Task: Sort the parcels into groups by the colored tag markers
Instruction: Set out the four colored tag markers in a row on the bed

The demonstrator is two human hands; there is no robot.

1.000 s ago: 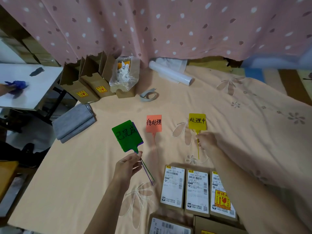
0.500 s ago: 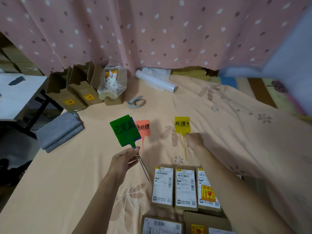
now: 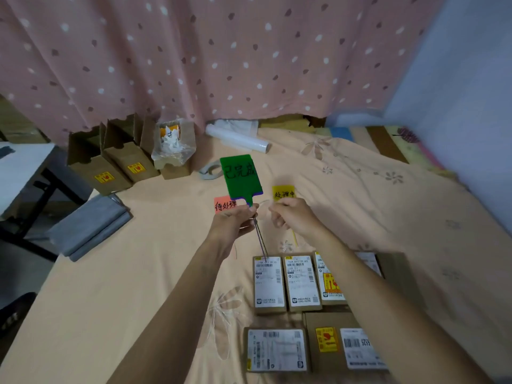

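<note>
My left hand (image 3: 235, 220) pinches the stem of a green tag marker (image 3: 240, 177) and holds it upright over the bed; a purple edge shows behind the green one. My right hand (image 3: 291, 214) hovers just right of it with its fingers curled, and it covers the lower part of the yellow tag marker (image 3: 283, 193), which lies on the sheet. The orange tag marker (image 3: 224, 205) lies partly under my left hand. Several labelled cardboard parcels (image 3: 302, 282) sit in rows near me, below both hands.
Open cardboard boxes (image 3: 99, 162) and a plastic-bagged box (image 3: 171, 151) stand at the back left by the pink curtain. A white roll (image 3: 238, 138), a tape roll (image 3: 209, 170) and folded grey cloth (image 3: 88, 225) lie nearby. A white table (image 3: 22, 167) sits off the bed's left edge.
My left hand has carried the green tag marker up and to the right, toward the yellow one. My right hand has come off the yellow tag's stem and moved toward my left hand.
</note>
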